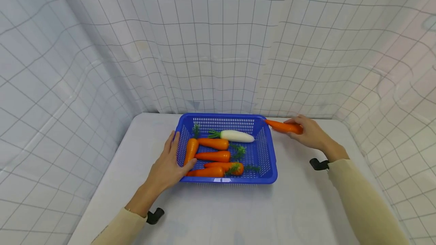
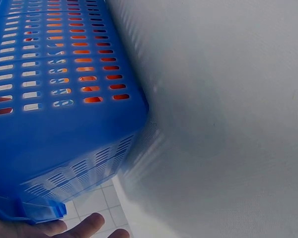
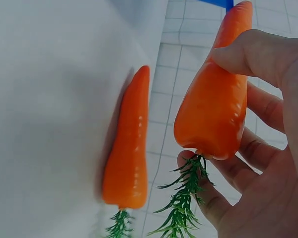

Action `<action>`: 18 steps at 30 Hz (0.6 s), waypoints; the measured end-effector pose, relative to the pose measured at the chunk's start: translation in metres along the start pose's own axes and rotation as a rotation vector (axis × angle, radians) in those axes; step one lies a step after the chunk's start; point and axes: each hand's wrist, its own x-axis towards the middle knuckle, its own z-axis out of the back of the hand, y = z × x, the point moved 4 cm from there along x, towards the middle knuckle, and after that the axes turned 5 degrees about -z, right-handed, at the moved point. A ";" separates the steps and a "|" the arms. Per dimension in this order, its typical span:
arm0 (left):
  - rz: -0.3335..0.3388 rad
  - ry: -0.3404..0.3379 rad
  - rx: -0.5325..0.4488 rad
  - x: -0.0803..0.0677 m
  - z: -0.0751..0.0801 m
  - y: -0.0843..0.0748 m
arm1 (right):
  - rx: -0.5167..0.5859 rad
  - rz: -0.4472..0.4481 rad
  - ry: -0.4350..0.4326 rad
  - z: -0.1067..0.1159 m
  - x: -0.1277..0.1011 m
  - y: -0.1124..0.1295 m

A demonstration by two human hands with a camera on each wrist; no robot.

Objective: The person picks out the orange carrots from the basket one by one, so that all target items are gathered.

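My right hand (image 1: 308,132) pinches an orange carrot (image 1: 282,126) between thumb and fingers, its narrow tip at the basket's right rim. Green leaves hang from its thick end in the right wrist view. Below it there, a second carrot (image 3: 126,144) lies on the white table, hidden in the head view. My left hand (image 1: 167,167) rests at the left rim of the blue plastic basket (image 1: 273,162), fingers straight and thumb across the front left corner. Inside the basket lie several carrots (image 1: 212,157) and one white radish (image 1: 236,136) with green leaves.
The white table (image 1: 238,211) runs around the basket on all sides. White sheets with a dark grid (image 1: 218,48) hang behind it and at both sides. A black wrist mount (image 1: 154,216) sits on the left wrist, another (image 1: 319,164) on the right.
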 end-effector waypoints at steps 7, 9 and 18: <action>0.004 0.005 0.005 0.002 0.003 -0.002 | 0.010 -0.068 0.024 -0.003 -0.006 -0.019; 0.004 0.005 0.006 0.002 0.003 -0.002 | 0.005 -0.084 0.034 -0.005 -0.007 -0.024; 0.005 0.010 0.008 0.001 0.001 -0.001 | 0.005 -0.148 0.053 -0.014 -0.013 -0.041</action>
